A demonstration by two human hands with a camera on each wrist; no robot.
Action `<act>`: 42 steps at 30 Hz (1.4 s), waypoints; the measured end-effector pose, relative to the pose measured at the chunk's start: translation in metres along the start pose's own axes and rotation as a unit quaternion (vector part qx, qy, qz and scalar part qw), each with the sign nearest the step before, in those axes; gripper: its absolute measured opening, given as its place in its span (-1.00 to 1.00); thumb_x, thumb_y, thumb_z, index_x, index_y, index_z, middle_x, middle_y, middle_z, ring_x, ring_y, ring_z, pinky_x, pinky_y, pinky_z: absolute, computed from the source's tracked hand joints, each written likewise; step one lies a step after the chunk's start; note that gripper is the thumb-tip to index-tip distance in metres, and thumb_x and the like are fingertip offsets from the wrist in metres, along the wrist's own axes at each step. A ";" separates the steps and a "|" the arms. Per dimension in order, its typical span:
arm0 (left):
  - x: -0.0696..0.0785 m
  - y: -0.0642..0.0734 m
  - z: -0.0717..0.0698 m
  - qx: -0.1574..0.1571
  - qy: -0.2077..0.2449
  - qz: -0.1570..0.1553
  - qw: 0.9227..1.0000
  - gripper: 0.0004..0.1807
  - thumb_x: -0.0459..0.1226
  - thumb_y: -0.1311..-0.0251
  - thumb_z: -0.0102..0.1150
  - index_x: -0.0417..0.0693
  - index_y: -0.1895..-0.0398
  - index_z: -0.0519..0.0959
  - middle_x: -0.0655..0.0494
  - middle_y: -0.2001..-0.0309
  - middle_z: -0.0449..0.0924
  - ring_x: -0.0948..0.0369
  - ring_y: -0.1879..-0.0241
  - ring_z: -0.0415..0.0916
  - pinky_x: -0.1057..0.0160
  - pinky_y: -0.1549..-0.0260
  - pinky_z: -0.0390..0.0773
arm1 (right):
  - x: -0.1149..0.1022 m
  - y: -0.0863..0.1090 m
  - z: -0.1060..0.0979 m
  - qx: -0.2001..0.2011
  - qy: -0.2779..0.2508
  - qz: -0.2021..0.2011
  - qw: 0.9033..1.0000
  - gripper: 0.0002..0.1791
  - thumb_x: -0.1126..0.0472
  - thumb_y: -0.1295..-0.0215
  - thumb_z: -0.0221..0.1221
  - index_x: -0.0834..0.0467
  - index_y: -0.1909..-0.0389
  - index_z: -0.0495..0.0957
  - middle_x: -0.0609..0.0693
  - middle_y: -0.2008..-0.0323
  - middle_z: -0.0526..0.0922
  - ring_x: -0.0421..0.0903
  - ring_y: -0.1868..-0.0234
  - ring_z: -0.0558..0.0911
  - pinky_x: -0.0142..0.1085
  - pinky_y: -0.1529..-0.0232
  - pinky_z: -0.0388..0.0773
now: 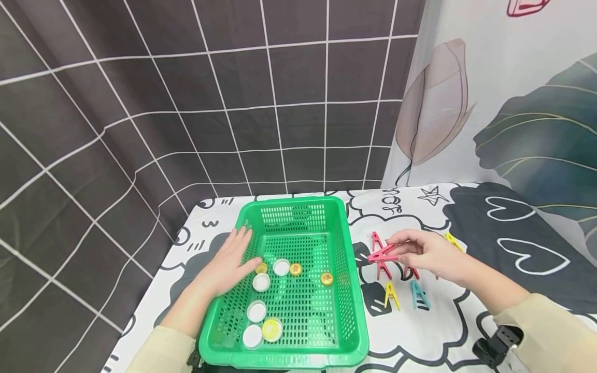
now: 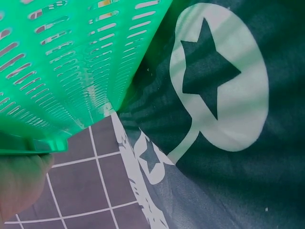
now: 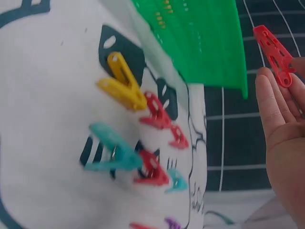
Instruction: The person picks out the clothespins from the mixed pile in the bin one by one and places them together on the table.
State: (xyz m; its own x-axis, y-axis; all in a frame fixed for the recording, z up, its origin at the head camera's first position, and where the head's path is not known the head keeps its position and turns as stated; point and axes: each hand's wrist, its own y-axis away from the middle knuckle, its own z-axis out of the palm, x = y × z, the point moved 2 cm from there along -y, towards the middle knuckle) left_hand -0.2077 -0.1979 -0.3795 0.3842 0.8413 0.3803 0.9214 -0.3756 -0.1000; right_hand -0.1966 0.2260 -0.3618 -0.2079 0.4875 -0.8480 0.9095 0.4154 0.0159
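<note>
My right hand (image 1: pixel 424 251) pinches a red clothespin (image 1: pixel 383 253) between thumb and fingertips, just right of the green basket (image 1: pixel 356 305). The right wrist view shows that clothespin (image 3: pixel 274 55) raised above the cloth. Below it lie more clothespins, among them a yellow clothespin (image 1: pixel 391 294), a blue clothespin (image 1: pixel 420 295) and several red ones. My left hand (image 1: pixel 228 267) lies over the basket's left rim with fingers extended. In the left wrist view, part of that hand (image 2: pixel 24 186) shows beneath the rim.
Inside the basket, white round caps (image 1: pixel 256 311) and small yellow caps (image 1: pixel 326 278) lie scattered on the floor. Another yellow clothespin (image 1: pixel 452 241) is partly hidden behind my right hand. A patterned cloth (image 1: pixel 420 342) covers the table; a dark gridded curtain (image 1: pixel 298 129) hangs behind.
</note>
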 end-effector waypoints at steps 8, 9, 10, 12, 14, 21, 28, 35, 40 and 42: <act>-0.001 0.000 -0.001 0.001 -0.003 -0.002 1.000 -0.10 0.20 -0.29 -0.16 -0.23 -0.46 -0.05 -0.17 -0.46 -0.18 -0.09 -0.43 -0.38 -0.15 -0.32 -0.15 | 0.018 0.012 -0.014 0.031 -0.001 0.000 1.000 -0.60 0.32 -0.20 0.18 0.33 -0.05 0.41 0.12 0.16 0.65 -0.11 0.20 0.65 -0.38 0.37 0.56; -0.001 0.000 -0.001 0.000 -0.002 -0.003 1.000 -0.11 0.20 -0.29 -0.16 -0.23 -0.46 -0.05 -0.16 -0.46 -0.18 -0.08 -0.43 -0.38 -0.15 -0.32 -0.15 | 0.020 0.014 -0.016 0.039 0.003 0.006 0.999 -0.61 0.32 -0.20 0.19 0.32 -0.05 0.41 0.12 0.16 0.65 -0.11 0.21 0.64 -0.38 0.39 0.56; 0.000 0.000 -0.001 0.000 -0.001 -0.003 1.000 -0.11 0.20 -0.29 -0.16 -0.23 -0.46 -0.05 -0.16 -0.46 -0.18 -0.08 -0.43 -0.38 -0.15 -0.32 -0.15 | 0.022 0.016 -0.017 0.046 0.006 0.006 0.999 -0.61 0.32 -0.20 0.19 0.32 -0.04 0.41 0.12 0.16 0.65 -0.13 0.19 0.64 -0.37 0.33 0.57; 0.000 0.000 -0.001 -0.002 0.000 -0.004 1.000 -0.11 0.20 -0.30 -0.17 -0.23 -0.46 -0.06 -0.16 -0.46 -0.18 -0.08 -0.43 -0.38 -0.15 -0.32 -0.15 | 0.026 0.019 -0.019 0.058 0.017 0.012 0.998 -0.61 0.31 -0.19 0.20 0.31 -0.04 0.41 0.12 0.16 0.63 -0.17 0.22 0.62 -0.36 0.37 0.55; 0.000 0.000 -0.001 -0.003 0.000 -0.003 1.000 -0.11 0.20 -0.30 -0.17 -0.23 -0.46 -0.06 -0.16 -0.46 -0.18 -0.10 -0.43 -0.37 -0.16 -0.32 -0.15 | 0.031 0.023 -0.021 0.065 0.017 0.018 0.998 -0.61 0.31 -0.19 0.20 0.31 -0.03 0.41 0.14 0.17 0.62 -0.13 0.27 0.62 -0.33 0.43 0.53; 0.000 0.001 -0.002 -0.003 0.003 -0.004 1.000 -0.11 0.19 -0.30 -0.16 -0.24 -0.45 -0.05 -0.16 -0.46 -0.19 -0.11 -0.43 -0.37 -0.17 -0.31 -0.14 | 0.052 0.039 -0.021 0.086 -0.005 0.005 0.996 -0.64 0.40 -0.17 0.19 0.37 0.03 0.37 0.16 0.26 0.58 -0.10 0.35 0.61 -0.35 0.41 0.55; 0.000 0.001 -0.001 -0.006 0.007 -0.004 1.000 -0.11 0.19 -0.30 -0.16 -0.22 -0.46 -0.06 -0.16 -0.46 -0.19 -0.09 -0.43 -0.39 -0.17 -0.31 -0.14 | 0.079 0.058 -0.015 0.117 0.040 0.056 0.991 -0.65 0.33 -0.15 0.24 0.34 0.07 0.41 0.05 0.32 0.57 -0.21 0.37 0.54 -0.41 0.41 0.52; -0.001 0.000 0.000 -0.005 0.003 -0.004 1.000 -0.11 0.20 -0.30 -0.18 -0.21 -0.46 -0.06 -0.15 -0.47 -0.19 -0.09 -0.43 -0.38 -0.17 -0.31 -0.13 | 0.102 0.077 -0.014 0.136 0.085 0.114 0.980 -0.60 0.23 -0.13 0.29 0.31 0.07 0.40 0.01 0.32 0.54 -0.24 0.43 0.45 -0.39 0.49 0.42; -0.003 0.000 0.001 -0.003 0.001 -0.002 1.000 -0.12 0.19 -0.30 -0.17 -0.23 -0.46 -0.06 -0.16 -0.46 -0.18 -0.09 -0.43 -0.39 -0.16 -0.31 -0.14 | 0.110 0.087 -0.015 0.157 0.118 0.114 0.974 -0.60 0.22 -0.09 0.32 0.29 0.10 0.43 0.00 0.36 0.50 -0.23 0.47 0.36 -0.38 0.53 0.31; -0.002 -0.001 0.001 -0.001 0.002 0.001 1.000 -0.12 0.18 -0.31 -0.16 -0.24 -0.45 -0.05 -0.17 -0.46 -0.18 -0.10 -0.43 -0.39 -0.17 -0.31 -0.14 | 0.113 0.091 -0.015 0.159 0.129 0.121 0.971 -0.59 0.20 -0.08 0.33 0.29 0.11 0.44 0.00 0.36 0.49 -0.22 0.48 0.32 -0.37 0.54 0.26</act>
State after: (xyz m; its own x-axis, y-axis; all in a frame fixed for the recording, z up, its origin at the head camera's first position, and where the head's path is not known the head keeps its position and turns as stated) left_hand -0.2092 -0.1992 -0.3815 0.3852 0.8392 0.3838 0.9207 -0.3777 -0.0981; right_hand -0.1428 0.3306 -0.4480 -0.0207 0.7340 -0.6788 0.9996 0.0273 -0.0010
